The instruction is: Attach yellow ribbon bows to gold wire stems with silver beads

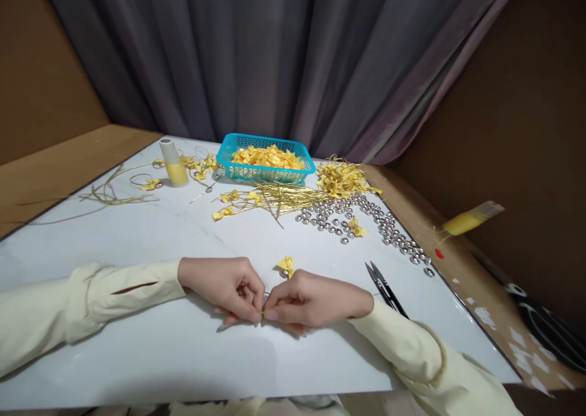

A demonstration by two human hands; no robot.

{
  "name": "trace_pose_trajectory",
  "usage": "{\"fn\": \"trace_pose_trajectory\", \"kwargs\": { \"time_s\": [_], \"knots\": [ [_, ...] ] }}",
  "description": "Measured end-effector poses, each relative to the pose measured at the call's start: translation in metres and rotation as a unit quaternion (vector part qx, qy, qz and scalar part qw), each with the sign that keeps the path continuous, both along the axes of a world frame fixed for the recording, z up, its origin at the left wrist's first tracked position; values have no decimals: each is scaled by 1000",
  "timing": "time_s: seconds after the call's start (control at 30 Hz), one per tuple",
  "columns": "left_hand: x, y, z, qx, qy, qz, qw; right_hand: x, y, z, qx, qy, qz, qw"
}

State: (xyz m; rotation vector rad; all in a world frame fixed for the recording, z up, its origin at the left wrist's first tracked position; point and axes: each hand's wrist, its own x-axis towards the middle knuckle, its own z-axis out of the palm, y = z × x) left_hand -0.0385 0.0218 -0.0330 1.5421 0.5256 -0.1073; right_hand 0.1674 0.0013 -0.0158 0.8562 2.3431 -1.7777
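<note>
My left hand (227,288) and my right hand (315,300) meet over the white board, fingertips pinched together. Between them shows a short bit of thin gold cord (262,313); both hands are closed on it, and most of it is hidden by the fingers. Just behind my right hand lies a yellow ribbon bow (286,263) with a silver bead (284,274) at its base. Whether that bow hangs on the same cord I cannot tell. To the right of my right wrist rest black thread snips (387,289), partly covered by the sleeve.
A blue basket (265,175) of yellow bows stands at the back. Gold cords (288,199), a heap of corded bows (341,178) and scattered silver beads (398,239) lie around it. A spool of yellow thread (174,164) stands left; large scissors (544,324) lie right.
</note>
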Motion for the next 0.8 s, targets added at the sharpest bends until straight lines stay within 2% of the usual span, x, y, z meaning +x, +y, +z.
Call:
{"fn": "trace_pose_trajectory", "kwargs": {
  "time_s": [0.13,0.43,0.67,0.8],
  "knots": [
    [1,0,0,3,-1,1,1000,1,0,2,-24,5,2,1000],
    [2,1,6,-8,23,4,1000,4,2,12,70,14,12,997],
    [1,3,5,-53,14,2,999,3,-1,15,106,9,4,994],
    [2,3,4,-52,17,20,998,2,-2,16,113,7,1,994]
  ]
}}
